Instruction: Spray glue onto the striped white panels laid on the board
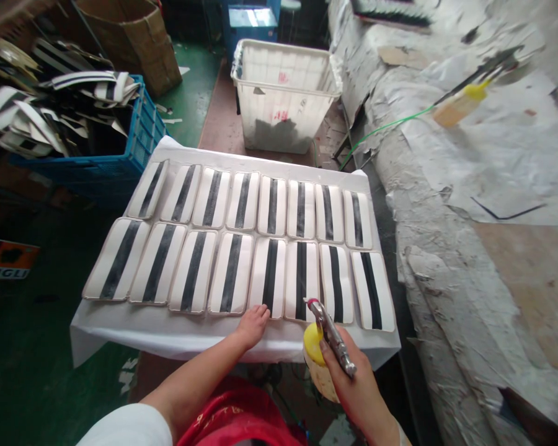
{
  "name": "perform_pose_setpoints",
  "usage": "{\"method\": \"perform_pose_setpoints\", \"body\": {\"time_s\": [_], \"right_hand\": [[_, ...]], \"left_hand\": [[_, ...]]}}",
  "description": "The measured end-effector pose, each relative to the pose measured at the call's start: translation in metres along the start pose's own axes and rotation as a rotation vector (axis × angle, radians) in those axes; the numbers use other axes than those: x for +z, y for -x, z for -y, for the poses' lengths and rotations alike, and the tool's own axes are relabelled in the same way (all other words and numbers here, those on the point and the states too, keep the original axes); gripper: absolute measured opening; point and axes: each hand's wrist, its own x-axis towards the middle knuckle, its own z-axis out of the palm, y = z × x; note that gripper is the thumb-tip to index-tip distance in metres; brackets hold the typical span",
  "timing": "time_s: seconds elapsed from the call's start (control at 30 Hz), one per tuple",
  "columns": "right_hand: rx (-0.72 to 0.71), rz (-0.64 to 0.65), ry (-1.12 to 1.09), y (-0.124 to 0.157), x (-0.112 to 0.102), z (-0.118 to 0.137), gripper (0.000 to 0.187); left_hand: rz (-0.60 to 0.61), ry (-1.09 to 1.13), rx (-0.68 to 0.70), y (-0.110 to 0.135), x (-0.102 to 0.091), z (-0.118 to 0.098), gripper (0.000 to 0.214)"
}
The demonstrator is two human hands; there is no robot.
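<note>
My right hand [356, 371] is wrapped round a metal spray gun [332, 341] with a yellow-capped cup [316, 362] hanging below it. Its nozzle points away from me over the front row of panels. My left hand [255, 325] rests on the table's near side, fingertips touching the lower edge of a white panel [258, 272] with a dark lengthwise stripe. Its fingers lie close together and seem to hold nothing. Two rows of such striped panels, including one at the right end [385, 291], cover a cloth-topped table [167, 325].
Beyond the table stands a white plastic bin [279, 105]. At left, a blue crate [130, 142] is heaped with striped pieces, near a cardboard box [134, 43]. A paper-covered bench [428, 248] runs along the right, bearing another yellow-capped spray gun [465, 102] on a green hose [385, 129].
</note>
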Motion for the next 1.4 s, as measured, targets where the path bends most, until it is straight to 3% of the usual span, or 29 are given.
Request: {"method": "perform_pose_setpoints", "body": {"time_s": [0.23, 0.57, 0.77, 1.1, 1.4], "right_hand": [[0.012, 0.046, 0.014, 0.019, 0.0, -0.008, 0.028], [0.002, 0.067, 0.046, 0.045, 0.001, -0.02, 0.029], [0.002, 0.113, 0.056, 0.064, 0.002, -0.028, 0.033], [0.033, 0.176, 0.09, 0.097, 0.005, -0.041, 0.031], [-0.006, 0.188, 0.124, 0.12, 0.012, -0.055, 0.03]], "left_hand": [[0.001, -0.022, -0.038, 0.026, 0.011, 0.005, 0.024], [0.177, -0.017, 0.02, 0.104, 0.069, 0.006, 0.019], [0.246, 0.022, -0.061, 0.144, 0.093, -0.004, 0.028], [0.449, 0.045, -0.268, 0.176, 0.122, 0.001, 0.03], [0.513, 0.036, -0.351, 0.201, 0.134, 0.008, 0.032]]}}
